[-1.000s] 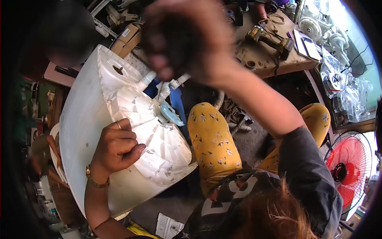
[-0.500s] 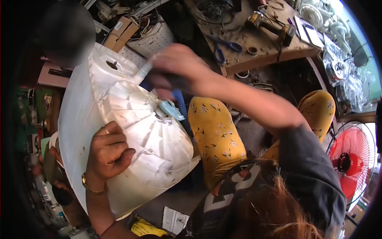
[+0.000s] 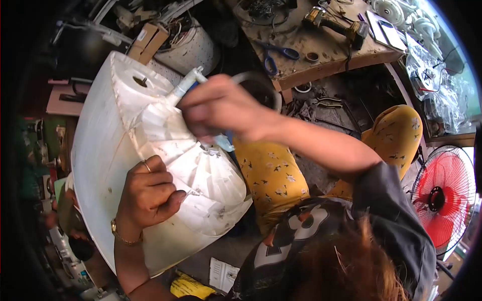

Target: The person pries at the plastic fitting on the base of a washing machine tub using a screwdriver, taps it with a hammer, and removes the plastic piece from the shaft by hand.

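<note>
A large white plastic tub [image 3: 95,145] lies tilted in front of me, its ribbed, fan-like base [image 3: 201,170] turned towards me. My left hand [image 3: 150,193] is closed at the ribbed base's left edge, thumb and forefinger together. A small pale, thin bit shows near the thumb tip, too small to name. Over the upper part of the ribs, my right hand [image 3: 221,108] is smeared by motion, its fingers curled. Whatever it may hold is hidden. Beside it a pale pipe stub [image 3: 188,83] sticks out of the tub, and a light-blue piece [image 3: 224,143] shows just below the hand.
On the wooden table [image 3: 331,60] lie blue-handled scissors [image 3: 273,55], a cordless drill [image 3: 336,27] and a tape roll [image 3: 312,57]. Pliers [image 3: 329,102] are on the floor. A red fan [image 3: 442,198] stands at right. Behind the tub is a white drum [image 3: 188,50].
My right hand has shifted slightly downward over the ribs, baring more of the pipe stub. My left hand has moved a little right, still closed.
</note>
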The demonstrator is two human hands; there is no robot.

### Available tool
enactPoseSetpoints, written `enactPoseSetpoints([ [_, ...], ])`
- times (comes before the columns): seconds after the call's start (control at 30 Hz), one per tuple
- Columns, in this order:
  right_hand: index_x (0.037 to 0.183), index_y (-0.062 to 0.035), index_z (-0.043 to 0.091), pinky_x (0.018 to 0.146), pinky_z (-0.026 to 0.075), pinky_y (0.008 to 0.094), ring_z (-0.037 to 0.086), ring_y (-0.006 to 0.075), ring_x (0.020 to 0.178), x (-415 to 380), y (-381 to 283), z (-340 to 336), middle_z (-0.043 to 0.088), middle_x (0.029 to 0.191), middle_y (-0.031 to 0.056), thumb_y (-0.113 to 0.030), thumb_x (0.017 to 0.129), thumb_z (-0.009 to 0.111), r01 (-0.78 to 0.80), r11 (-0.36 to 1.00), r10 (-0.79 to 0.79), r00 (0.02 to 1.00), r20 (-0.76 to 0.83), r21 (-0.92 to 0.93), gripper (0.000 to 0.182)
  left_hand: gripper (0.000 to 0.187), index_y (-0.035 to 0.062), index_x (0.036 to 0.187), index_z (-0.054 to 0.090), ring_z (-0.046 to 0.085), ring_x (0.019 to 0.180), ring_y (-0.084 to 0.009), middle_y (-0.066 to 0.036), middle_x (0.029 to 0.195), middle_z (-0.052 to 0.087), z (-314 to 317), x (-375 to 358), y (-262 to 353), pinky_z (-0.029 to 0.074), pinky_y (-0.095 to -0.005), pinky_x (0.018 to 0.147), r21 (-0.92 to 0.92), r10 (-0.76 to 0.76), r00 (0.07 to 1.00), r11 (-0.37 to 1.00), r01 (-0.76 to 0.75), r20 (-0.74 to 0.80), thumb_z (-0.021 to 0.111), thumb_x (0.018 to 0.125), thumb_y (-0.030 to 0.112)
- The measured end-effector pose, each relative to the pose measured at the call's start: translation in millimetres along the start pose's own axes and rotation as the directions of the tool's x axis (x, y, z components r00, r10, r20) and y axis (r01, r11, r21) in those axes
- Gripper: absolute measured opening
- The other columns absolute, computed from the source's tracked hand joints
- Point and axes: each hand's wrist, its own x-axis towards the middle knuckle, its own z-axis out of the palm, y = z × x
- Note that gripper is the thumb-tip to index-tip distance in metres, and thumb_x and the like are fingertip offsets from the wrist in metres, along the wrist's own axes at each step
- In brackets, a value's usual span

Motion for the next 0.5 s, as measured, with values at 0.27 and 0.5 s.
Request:
enactPoseSetpoints([
  [0.27, 0.055, -0.0027, 0.053, 0.044, 0.039, 0.0263, 0.051, 0.0110, 0.047, 19.4, 18.1, 37.6, 0.052, 0.052, 0.0038, -0.020, 0.086, 0.052, -0.005, 1.000, 0.005, 1.000, -0.021, 0.001, 0.035, 0.023, 0.0031, 0.055, 0.048, 0.044, 0.052, -0.0267, -0.007, 0.059, 0.050, -6.3, -10.1, -3.3, 0.039, -0.0359, 0.052, 0.013, -0.033, 0.998, 0.999, 0.032, 0.048, 0.069, 0.063, 0.007],
  [0.5, 0.070, -0.0002, 0.059, 0.047, 0.044, 0.0284, 0.056, 0.0133, 0.050, 65.9, 1.3, 18.4, 0.054, 0.054, 0.0046, -0.025, 0.088, 0.056, 0.312, 0.879, -0.405, 0.887, -0.221, -0.361, 0.031, 0.025, 0.0038, 0.051, 0.044, 0.041, 0.051, -0.0255, -0.006, 0.053, 0.045, -10.4, -15.9, -4.2, 0.036, -0.0346, 0.047, -0.007, -0.058, 0.998, 0.998, 0.058, -0.023, 0.068, 0.057, 0.009],
])
